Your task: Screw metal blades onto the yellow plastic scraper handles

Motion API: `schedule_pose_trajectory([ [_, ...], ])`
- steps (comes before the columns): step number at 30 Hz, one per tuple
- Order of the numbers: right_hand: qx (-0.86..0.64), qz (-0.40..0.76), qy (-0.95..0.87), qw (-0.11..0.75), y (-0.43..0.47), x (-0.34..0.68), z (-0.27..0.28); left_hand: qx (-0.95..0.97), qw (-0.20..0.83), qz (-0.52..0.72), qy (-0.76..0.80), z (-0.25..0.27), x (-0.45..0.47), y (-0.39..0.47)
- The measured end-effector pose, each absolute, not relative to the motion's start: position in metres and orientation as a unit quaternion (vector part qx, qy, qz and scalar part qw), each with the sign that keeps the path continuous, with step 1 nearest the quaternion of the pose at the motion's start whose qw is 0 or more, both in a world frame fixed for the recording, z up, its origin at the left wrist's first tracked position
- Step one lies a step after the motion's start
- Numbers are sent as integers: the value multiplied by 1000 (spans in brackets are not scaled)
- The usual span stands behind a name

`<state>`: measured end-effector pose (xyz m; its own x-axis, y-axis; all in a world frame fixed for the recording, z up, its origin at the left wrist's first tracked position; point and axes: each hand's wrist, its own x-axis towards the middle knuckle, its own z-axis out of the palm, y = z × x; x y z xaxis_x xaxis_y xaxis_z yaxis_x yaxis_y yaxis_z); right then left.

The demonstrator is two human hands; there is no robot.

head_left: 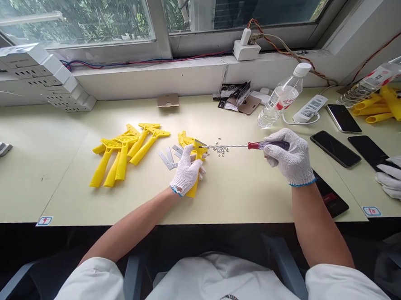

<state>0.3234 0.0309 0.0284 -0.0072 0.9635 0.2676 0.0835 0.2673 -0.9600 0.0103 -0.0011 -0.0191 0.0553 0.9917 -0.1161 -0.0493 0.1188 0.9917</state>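
a yellow plastic t-shaped scraper (pixel 199 153) has its head toward twelve o'clock; a steel-shafted screwdriver (pixel 253 145) with purple-and-red grip points to nine o'clock, tip at that head.

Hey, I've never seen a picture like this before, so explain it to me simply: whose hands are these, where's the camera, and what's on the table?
There's no machine here, just a person working with their own two gloved hands. This single picture comes from a camera worn on their head, looking forward and down. The left hand grips a yellow tool by its handle. The right hand holds a screwdriver, its tip at the tool's head. On the table lie a group of similar yellow tools, some flat metal strips, and small metal pieces too tiny to identify surely. Farther right are a water bottle and several phones. The white glove at the right edge seems to be another person's.
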Motion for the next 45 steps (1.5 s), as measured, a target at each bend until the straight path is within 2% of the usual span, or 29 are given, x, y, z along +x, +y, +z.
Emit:
schedule_pose_trajectory([
  [9, -481, 432, -541, 538, 32, 319, 27, 467, 553, 472, 504, -20, 9, 1],
  [15, -404, 510, -493, 577, 33, 310, 27, 510, 532, 478, 477, -14, 7, -5],
  [20, -384, 587, -460, 545, 35, 302, 31, 571, 504, 465, 450, -12, 11, -17],
  [23, -384, 616, -443, 526, 40, 307, 27, 595, 450, 470, 472, -10, 11, -19],
  [28, -467, 644, -431, 427, 46, 311, 14, 599, 388, 477, 513, -6, 8, -14],
  [33, -614, 520, -473, 359, 50, 300, -5, 648, 354, 431, 519, -8, 4, -13],
  [37, -678, 306, -631, 220, 55, 297, -17, 721, 280, 366, 518, -13, -2, -11],
  [40, -713, 174, -668, 121, 59, 296, -20, 770, 198, 307, 523, -16, -10, -7],
  [45, -732, 147, -664, 35, 63, 290, -15, 819, 79, 229, 520, -8, -20, 9],
])
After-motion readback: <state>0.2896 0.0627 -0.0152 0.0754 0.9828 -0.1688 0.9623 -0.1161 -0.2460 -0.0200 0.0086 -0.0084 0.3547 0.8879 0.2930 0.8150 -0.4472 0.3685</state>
